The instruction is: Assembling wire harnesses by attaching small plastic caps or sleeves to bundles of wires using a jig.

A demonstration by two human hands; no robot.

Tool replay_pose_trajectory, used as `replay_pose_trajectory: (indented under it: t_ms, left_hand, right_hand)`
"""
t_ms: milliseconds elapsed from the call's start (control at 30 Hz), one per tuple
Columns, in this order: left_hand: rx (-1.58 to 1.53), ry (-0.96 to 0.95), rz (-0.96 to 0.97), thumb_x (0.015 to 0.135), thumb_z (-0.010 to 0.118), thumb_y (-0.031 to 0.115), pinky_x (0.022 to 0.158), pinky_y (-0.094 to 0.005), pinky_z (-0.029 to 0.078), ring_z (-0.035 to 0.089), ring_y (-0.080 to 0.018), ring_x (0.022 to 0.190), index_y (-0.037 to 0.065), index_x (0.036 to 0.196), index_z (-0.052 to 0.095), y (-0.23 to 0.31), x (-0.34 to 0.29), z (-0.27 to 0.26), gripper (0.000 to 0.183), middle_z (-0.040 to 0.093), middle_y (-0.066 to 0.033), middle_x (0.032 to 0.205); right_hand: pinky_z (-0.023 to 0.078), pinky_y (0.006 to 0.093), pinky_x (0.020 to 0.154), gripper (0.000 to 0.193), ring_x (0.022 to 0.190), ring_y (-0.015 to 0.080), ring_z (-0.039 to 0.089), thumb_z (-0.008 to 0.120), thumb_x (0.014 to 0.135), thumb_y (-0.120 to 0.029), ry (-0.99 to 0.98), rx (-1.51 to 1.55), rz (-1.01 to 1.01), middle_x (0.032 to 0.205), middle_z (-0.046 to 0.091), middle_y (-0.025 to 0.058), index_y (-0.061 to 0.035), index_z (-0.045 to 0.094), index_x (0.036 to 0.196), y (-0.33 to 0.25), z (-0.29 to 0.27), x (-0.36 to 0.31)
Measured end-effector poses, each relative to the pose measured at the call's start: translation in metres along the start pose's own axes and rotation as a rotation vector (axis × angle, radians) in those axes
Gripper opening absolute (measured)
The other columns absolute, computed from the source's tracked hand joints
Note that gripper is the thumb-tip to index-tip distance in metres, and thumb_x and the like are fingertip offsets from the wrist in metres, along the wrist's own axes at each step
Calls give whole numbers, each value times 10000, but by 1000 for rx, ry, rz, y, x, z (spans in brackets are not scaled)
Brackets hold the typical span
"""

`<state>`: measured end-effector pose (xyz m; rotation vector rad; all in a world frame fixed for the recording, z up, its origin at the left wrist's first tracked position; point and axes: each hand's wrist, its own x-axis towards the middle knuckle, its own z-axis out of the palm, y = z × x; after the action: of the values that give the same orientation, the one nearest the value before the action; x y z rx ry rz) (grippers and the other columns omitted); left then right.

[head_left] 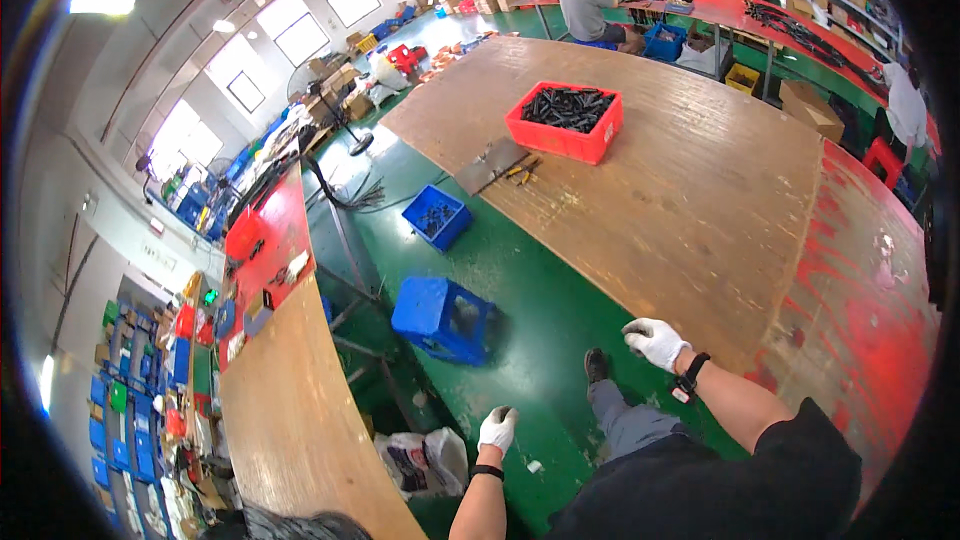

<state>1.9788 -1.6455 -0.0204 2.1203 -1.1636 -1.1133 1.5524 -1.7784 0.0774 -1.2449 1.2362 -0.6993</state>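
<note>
My left hand [497, 430], in a white glove, hangs over the green floor near a white printed sack [425, 462]. Its fingers are loosely bent, with nothing seen in them. My right hand [656, 343], gloved in white too, is held beside the near edge of the large brown wooden table [680, 230]. The fingers curve loosely and no object shows in them. Farther off on that table sits a red bin [570, 145] full of black parts [567, 108]. Next to it lie a metal plate [490, 166] and yellow-handled tools [522, 170].
A blue stool [440, 320] and a blue crate [436, 218] with dark parts stand on the floor between the tables. Left is another wooden table [290, 420]. A seated person [588, 10] works at the far red table [700, 0]; another person [905, 110] is at the right.
</note>
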Motion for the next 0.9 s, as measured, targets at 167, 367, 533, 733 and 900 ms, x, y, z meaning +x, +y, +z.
replay_pose_trajectory:
  t_ms: [167, 367, 533, 733, 900]
  left_hand:
    - [159, -79, 43, 992, 717, 408, 1043, -374, 533, 715, -264, 1186, -1, 1387, 664, 56, 184, -50, 571, 754, -169, 1299]
    - [157, -19, 296, 972, 752, 372, 987, -358, 557, 739, -259, 1092, 3, 1309, 703, 214, 395, -111, 502, 766, -178, 1229]
    - [3, -33, 294, 987, 775, 359, 1057, -356, 517, 699, -263, 1187, -30, 1370, 653, 292, 596, -145, 559, 744, -181, 1279]
    - [302, 5, 466, 948, 774, 474, 1089, -432, 505, 651, -376, 1276, 30, 1409, 635, 352, 848, -138, 654, 655, -244, 1392]
    - [20, -277, 231, 1006, 747, 321, 976, -374, 549, 690, -245, 1105, -34, 1344, 652, 373, 941, -133, 499, 727, -141, 1279]
  right_hand:
    - [568, 323, 792, 347, 853, 147, 667, 686, 1032, -180, -79, 267, -20, 1027, 735, 74, 30, 668, 1308, -50, 57, 198]
    - [618, 379, 737, 597, 867, 203, 704, 674, 1041, -252, -128, 435, 170, 1126, 708, 120, -6, 477, 1548, -117, 102, 394]
    - [619, 379, 703, 458, 840, 190, 706, 662, 1057, -310, -231, 545, 429, 1072, 718, 89, -38, 609, 1422, -129, 137, 527]
    - [611, 451, 866, 572, 1032, 279, 697, 670, 1048, -412, -74, 856, 503, 1242, 678, 156, -30, 582, 1465, -96, 206, 694]
    - [564, 462, 914, 467, 1068, 289, 667, 693, 1043, -357, 386, 1312, 503, 1209, 673, 121, -59, 597, 1390, -125, 264, 783]
